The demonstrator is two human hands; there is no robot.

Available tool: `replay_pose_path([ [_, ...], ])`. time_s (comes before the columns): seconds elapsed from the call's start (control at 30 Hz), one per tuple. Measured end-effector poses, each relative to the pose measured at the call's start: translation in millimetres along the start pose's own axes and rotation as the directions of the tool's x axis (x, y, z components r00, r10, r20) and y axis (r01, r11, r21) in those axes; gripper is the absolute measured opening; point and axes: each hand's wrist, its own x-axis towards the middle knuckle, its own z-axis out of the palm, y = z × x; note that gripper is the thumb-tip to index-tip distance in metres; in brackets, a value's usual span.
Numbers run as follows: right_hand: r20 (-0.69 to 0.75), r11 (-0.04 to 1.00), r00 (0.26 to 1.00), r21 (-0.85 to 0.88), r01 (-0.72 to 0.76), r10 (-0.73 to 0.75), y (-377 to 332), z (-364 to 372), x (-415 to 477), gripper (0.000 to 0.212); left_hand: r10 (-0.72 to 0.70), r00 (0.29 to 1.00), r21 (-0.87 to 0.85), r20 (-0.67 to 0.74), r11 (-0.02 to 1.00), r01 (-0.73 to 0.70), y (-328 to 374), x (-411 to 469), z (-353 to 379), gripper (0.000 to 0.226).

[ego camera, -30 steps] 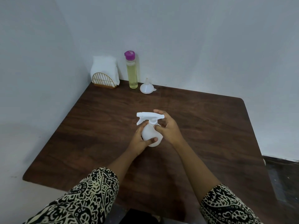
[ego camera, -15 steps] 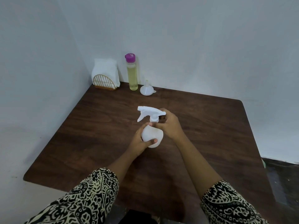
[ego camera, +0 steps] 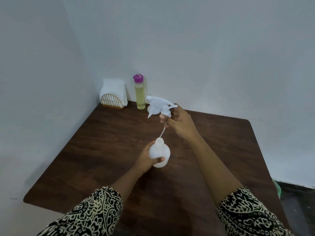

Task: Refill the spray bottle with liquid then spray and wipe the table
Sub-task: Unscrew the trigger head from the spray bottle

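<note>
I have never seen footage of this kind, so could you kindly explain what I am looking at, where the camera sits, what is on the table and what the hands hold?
There is no machine here: a person works with bare hands, filmed by a single wide-angle camera worn on the head and looking down. The left hand grips the white spray bottle on the dark wooden table. The right hand holds the detached sprayer head above it, with its thin tube reaching down to the bottle's neck. In the far corner stand a bottle of yellow liquid with a purple cap and a wire napkin holder with white napkins.
</note>
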Motion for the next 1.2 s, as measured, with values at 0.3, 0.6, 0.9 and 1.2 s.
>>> replay_pose_path([
  [0.3, -0.046, 0.992, 0.992, -0.058, 0.113, -0.116, -27, -12, 10, 0.022, -0.002, 1.000, 0.144, -0.021, 0.990, 0.005, 10, -4, 3, 0.083],
  [0.6, -0.064, 0.991, 0.989, 0.009, 0.134, -0.134, -31, -15, 10, 0.014, 0.248, 0.955, 0.028, -0.159, 0.969, -0.247, 79, -4, -2, 0.066],
  [0.9, -0.143, 0.987, 0.977, 0.018, 0.162, -0.158, -32, -23, 7, 0.016, 0.245, 0.950, 0.175, -0.194, 0.961, -0.213, 58, -11, 4, 0.035],
  [1.2, -0.260, 0.974, 0.949, 0.089, 0.209, -0.180, -35, -34, 6, 0.017, 0.217, 0.971, 0.272, -0.102, 0.945, -0.183, 72, -3, 0, 0.035],
])
